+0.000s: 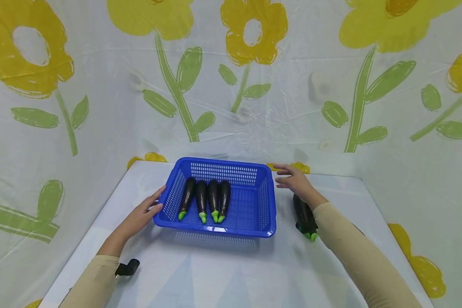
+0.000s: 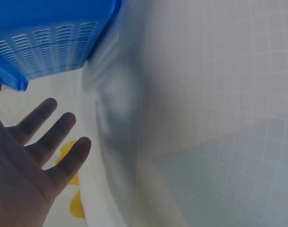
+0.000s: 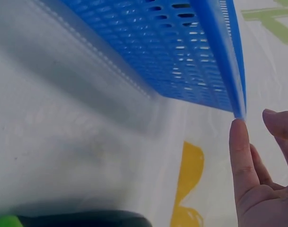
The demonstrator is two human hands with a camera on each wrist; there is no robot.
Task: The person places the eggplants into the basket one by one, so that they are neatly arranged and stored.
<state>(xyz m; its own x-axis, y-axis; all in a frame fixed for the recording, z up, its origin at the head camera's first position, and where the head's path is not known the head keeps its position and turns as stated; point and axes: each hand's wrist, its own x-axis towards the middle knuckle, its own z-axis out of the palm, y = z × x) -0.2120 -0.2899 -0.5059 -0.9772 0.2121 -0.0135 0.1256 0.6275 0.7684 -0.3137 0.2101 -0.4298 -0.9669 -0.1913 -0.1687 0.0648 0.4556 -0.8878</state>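
Head view | perforated plastic blue basket (image 1: 254,222) | four glossy oblong eggplants (image 1: 205,199)

Head overview; wrist close-ups of basket (image 1: 215,197)

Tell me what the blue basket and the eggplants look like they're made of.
Blue basket: apparently moulded plastic, judging by its uniform colour, slotted walls and slight sheen. Eggplants: glossy dark skins with bright, uniform green caps, so possibly plastic replicas; real ones can't be ruled out.
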